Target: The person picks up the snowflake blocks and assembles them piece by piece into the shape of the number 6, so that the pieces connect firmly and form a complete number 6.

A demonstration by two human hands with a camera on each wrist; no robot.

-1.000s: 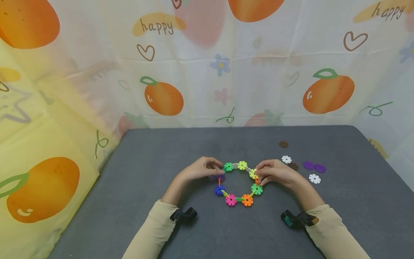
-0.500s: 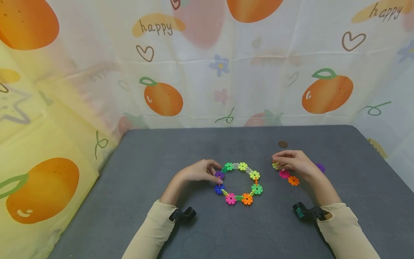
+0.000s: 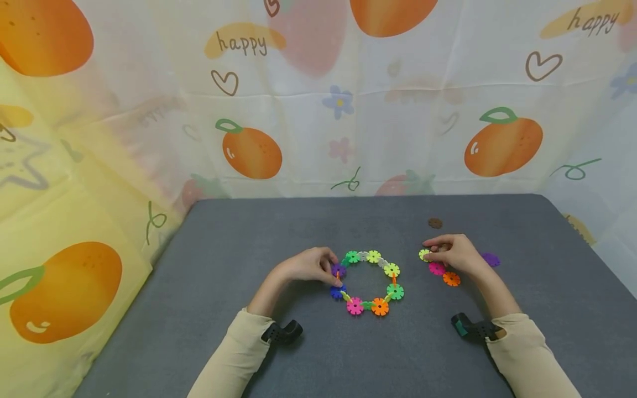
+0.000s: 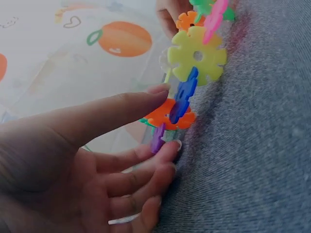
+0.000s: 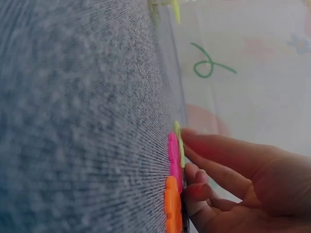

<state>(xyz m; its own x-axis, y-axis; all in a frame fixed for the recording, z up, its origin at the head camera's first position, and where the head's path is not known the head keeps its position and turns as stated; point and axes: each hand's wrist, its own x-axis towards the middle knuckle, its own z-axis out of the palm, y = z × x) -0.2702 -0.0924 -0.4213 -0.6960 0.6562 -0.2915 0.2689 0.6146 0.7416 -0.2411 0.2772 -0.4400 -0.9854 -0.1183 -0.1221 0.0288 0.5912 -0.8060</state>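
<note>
On the grey table lies a ring of interlocking flower-shaped plastic discs (image 3: 355,306) in many colours, joined edge to edge. My left hand (image 3: 309,266) holds the ring's left side, thumb by the blue disc (image 4: 182,97) and fingertips at the purple disc (image 4: 158,138). An orange linking disc (image 4: 165,115) sits between them. Over to the right, my right hand (image 3: 455,255) pinches a loose yellow disc (image 3: 424,255) low at the table. A pink disc (image 3: 437,268) and an orange disc (image 3: 451,278) lie beside its fingers. What lies under that hand is hidden.
Purple discs (image 3: 491,259) lie right of the right hand, partly covered by it. A brown disc (image 3: 435,223) lies farther back. A printed cloth (image 3: 308,138) hangs behind the grey table (image 3: 259,226).
My right hand has left the ring and moved right to the loose discs. Yellow, pink and orange discs now show there. My left hand has shifted slightly down along the ring.
</note>
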